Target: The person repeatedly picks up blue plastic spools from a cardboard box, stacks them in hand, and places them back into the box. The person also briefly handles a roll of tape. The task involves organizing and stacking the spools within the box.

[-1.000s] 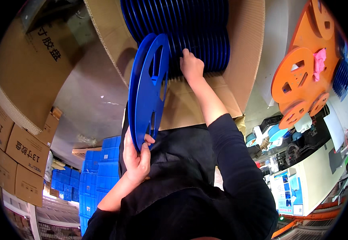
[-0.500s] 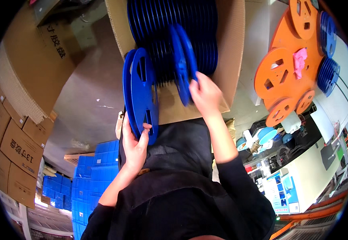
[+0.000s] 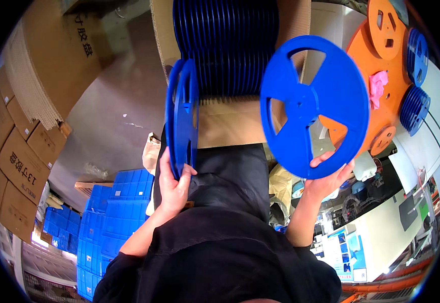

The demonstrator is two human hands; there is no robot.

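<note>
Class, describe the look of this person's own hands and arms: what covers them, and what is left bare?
The left hand and right hand are both without gloves. The forearms are bare too, with no watch or bracelet visible. Dark, plain sleeves, near black, cover the arms above.

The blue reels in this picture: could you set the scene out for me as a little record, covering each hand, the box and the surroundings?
Left hand: left hand grips the lower edge of one blue reel, seen nearly edge-on
Right hand: right hand holds another blue reel by its lower rim, its face with large openings toward the camera
Box: open cardboard box ahead, holding a row of blue reels
To the right: large orange disc with a pink item on it
To the left: stacked blue crates
</note>
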